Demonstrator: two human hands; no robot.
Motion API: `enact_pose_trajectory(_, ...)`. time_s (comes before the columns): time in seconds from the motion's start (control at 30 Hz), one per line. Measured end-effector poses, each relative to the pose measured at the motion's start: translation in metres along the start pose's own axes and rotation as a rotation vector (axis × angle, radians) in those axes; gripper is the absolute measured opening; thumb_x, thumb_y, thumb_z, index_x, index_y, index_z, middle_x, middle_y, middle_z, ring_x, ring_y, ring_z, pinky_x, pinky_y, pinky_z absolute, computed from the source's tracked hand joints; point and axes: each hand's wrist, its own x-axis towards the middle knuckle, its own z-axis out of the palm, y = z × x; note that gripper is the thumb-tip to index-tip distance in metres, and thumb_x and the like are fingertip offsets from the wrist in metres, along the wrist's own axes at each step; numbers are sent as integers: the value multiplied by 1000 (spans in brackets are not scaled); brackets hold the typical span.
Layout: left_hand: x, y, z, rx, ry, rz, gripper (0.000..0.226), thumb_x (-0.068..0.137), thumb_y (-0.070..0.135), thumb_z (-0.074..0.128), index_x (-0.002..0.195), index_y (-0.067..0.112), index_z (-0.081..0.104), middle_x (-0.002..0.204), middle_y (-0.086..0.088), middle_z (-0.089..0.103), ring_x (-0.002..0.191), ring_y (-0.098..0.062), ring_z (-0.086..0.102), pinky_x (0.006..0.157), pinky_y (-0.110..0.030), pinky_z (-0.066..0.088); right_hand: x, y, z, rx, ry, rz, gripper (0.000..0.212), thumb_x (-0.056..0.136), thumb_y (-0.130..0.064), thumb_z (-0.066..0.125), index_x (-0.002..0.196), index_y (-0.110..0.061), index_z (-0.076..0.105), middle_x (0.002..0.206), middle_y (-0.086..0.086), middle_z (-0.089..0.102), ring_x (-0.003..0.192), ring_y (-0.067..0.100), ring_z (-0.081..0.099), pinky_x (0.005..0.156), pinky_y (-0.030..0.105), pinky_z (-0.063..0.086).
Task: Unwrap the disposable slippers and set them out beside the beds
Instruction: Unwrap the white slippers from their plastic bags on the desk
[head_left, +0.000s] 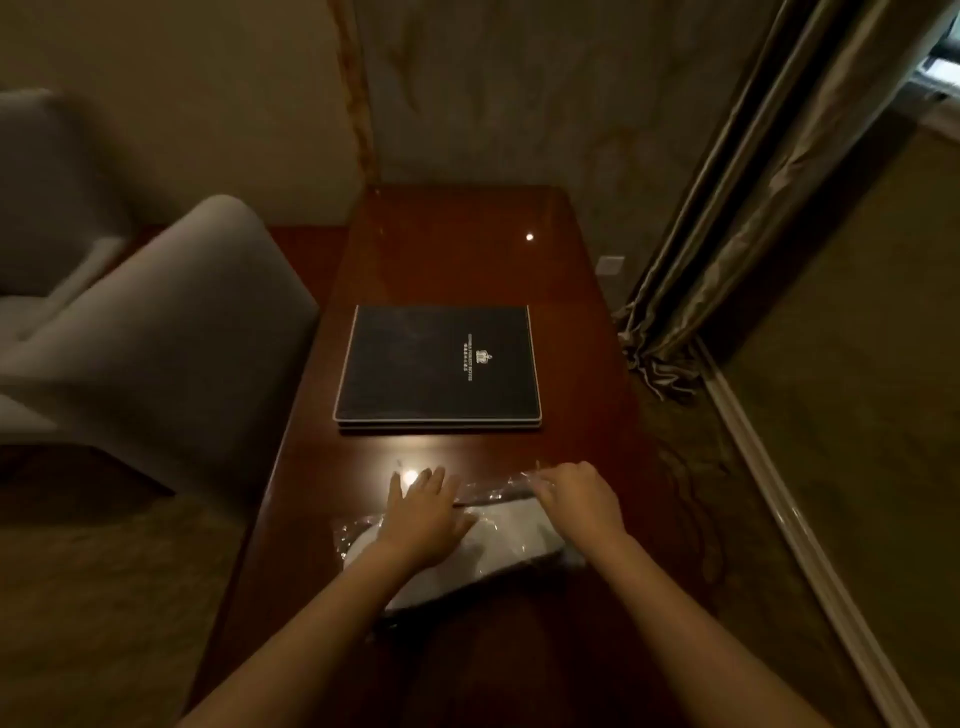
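A dark bench (467, 270) carries a black folder (439, 364) and, nearer, wrapped white slippers (498, 540). The left hand (423, 514) lies flat and spread on the wrap; the right hand (579, 499) seems curled, pinching plastic (488, 488).

Beyond both hands the desk (467, 260) lies bare except a black folder (439, 364) (dead ahead); an armchair (171, 332) crowds the left.

white slippers (498, 540), plastic-wrapped, flat on desk (467, 260)
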Motion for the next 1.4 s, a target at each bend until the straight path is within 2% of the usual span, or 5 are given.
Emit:
enact_pose_trajectory(0.2,-5,9,35,122,-8,78,99,78,75,33,149,16,-2,160,-10,-5,147,-27,-10,115,-51,-12,-15,16,34,-117,12,58,42,93,-37,47,130,-18,49,127,1,55,116,19,46,94,31,42)
enact_pose_trajectory(0.47,-4,9,48,158,-50,81,129,55,85,49,149,17,-8,159,-15,-5,146,-32,-8,113,-56,-12,-19,23,52,-77,53,42,43,97,-28,42,136,-11,43,124,7,55,113,23,45,91,33,44)
enact_pose_trajectory(0.77,-6,16,43,153,56,110,111,58,65,60,146,16,14,137,-8,35,127,-28,32,112,-52,14,-17,28,47,-80,85,-9,36,96,-14,42,131,-8,50,115,8,56,105,21,49,78,29,47)
enact_pose_trajectory(1.0,-11,19,20,140,126,133,110,55,64,61,144,16,16,133,-8,38,122,-28,34,108,-48,22,-15,24,23,-36,263,-79,20,91,-10,50,103,-5,66,96,7,62,88,18,53,67,26,45)
enact_pose_trajectory(1.4,2,3,-50,79,338,149,117,48,73,58,144,21,18,139,-7,36,127,-28,31,109,-47,21,32,10,-61,594,413,40,24,93,-11,49,104,-7,71,97,10,72,81,13,62,74,28,52)
